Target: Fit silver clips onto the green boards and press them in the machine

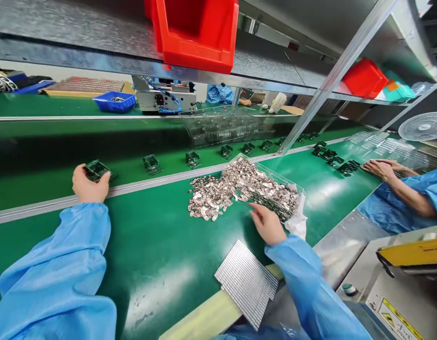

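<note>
My left hand [89,187] is at the far left on the conveyor belt, its thumb and fingers around a small green circuit board assembly [97,169]. Just below the heap of small silvery metal pieces [211,196], my right hand [270,225] hovers with its fingers somewhat apart; nothing shows in them. The pieces spill out of a clear plastic tray [299,196] onto the green table. Near my right forearm lies a ridged silver plate [245,278], resting partly on a pale yellow strip [204,316].
More board assemblies [192,159] stand in a row along the belt [34,174]. At right, a co-worker's hands [381,168] rest beside grouped boards [335,160]. A red bin [197,42] overhangs on the shelf, and a metal post [306,118] rises behind the tray.
</note>
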Demonstrator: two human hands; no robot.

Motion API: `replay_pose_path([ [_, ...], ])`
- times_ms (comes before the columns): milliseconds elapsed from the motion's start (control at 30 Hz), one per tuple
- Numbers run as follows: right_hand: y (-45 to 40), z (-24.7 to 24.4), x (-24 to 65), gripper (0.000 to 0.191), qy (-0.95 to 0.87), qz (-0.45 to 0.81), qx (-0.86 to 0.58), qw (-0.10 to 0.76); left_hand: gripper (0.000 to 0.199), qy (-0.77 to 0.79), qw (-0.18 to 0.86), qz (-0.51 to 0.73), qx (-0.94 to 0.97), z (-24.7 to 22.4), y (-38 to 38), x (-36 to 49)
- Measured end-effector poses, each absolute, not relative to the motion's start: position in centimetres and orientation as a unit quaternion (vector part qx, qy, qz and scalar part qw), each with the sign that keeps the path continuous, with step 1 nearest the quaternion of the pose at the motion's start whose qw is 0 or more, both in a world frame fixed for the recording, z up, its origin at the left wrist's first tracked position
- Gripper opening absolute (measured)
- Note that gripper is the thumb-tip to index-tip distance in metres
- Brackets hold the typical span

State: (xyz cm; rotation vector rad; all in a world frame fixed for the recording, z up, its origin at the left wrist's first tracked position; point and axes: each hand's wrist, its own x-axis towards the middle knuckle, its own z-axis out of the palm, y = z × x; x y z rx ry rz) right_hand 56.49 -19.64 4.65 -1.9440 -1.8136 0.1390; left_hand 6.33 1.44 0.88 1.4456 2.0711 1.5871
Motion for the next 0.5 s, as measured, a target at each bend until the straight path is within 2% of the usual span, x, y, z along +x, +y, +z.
replay_pose_path([
  [233,-13.5,3.1,54.2,0.027,-0.638,0.006,-0.751,0.171,0.076,0.753,0.081,0.465,0.458,1.2,3.2,5.8],
  [500,-12.3,1.5,54.7,0.034,-0.601,-0.019,-0.776,0.192,0.066,0.708,0.092,0.45,0.537,0.6,2.2,3.4],
])
